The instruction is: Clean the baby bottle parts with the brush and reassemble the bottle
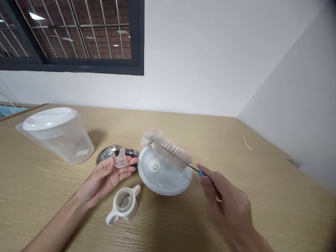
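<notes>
My left hand (106, 178) is palm up and holds a clear baby bottle nipple (121, 159) on its fingers, with the thumb against the nipple's edge. The nipple's tip points upward. In my right hand (228, 203) is the blue handle of a bottle brush (170, 148), its long pale bristles reaching left over a round translucent white bowl (165, 185). Brush and nipple are apart. Below my left hand, a white two-handled bottle ring (124, 204) lies on the table. Partly hidden behind that hand is a shiny kidney-shaped metal tray (101, 154) with a clear item inside.
A translucent lidded pitcher (65, 140) stands at the left of the wooden table (168, 120). Toward the right lies a thin pale strip (247, 143). A white wall (196, 59) and a barred window (86, 31) are behind the table.
</notes>
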### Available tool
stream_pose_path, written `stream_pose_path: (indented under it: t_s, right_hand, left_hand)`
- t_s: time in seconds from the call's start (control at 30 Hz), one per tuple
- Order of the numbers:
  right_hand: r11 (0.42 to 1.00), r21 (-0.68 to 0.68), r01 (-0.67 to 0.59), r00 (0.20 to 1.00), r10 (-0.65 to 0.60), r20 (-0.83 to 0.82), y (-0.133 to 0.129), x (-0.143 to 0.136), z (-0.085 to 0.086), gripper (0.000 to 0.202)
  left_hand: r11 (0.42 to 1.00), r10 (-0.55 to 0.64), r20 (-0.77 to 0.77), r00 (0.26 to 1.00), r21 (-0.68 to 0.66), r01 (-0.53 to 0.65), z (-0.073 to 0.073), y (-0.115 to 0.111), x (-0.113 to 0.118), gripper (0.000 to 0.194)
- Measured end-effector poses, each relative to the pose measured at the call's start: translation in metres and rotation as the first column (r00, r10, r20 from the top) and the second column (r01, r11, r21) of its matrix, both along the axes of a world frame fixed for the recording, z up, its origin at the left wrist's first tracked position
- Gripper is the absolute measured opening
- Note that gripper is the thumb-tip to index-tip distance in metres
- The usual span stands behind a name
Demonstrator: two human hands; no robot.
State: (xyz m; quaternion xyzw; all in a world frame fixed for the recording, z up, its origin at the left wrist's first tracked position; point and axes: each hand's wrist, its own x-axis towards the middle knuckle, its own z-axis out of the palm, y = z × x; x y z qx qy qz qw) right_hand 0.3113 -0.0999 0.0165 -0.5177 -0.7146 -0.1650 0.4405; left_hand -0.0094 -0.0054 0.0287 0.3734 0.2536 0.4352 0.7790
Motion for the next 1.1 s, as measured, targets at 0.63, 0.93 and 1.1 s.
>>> stream_pose_path:
  t_s: [0.63, 0.93, 1.1]
  right_hand:
    - [0.999, -0.023, 0.030, 0.997, -0.029, 0.071, 0.001, -0.006, -0.003, 0.027]
    - [0.990, -0.068, -0.123, 0.990, 0.127, 0.060, 0.000, -0.006, -0.004, 0.032]
    - [0.995, -0.056, -0.080, 0.995, 0.084, 0.057, 0.002, -0.004, -0.006, 0.028]
  left_hand:
    - [0.949, 0.299, -0.401, 0.866, 0.217, -0.227, 0.004, -0.004, 0.007, 0.034]
    - [0.934, 0.332, -0.405, 0.852, 0.266, -0.238, 0.002, -0.001, 0.008, 0.038]
    - [0.908, 0.390, -0.383, 0.837, 0.309, -0.282, 0.001, 0.000, 0.009, 0.036]
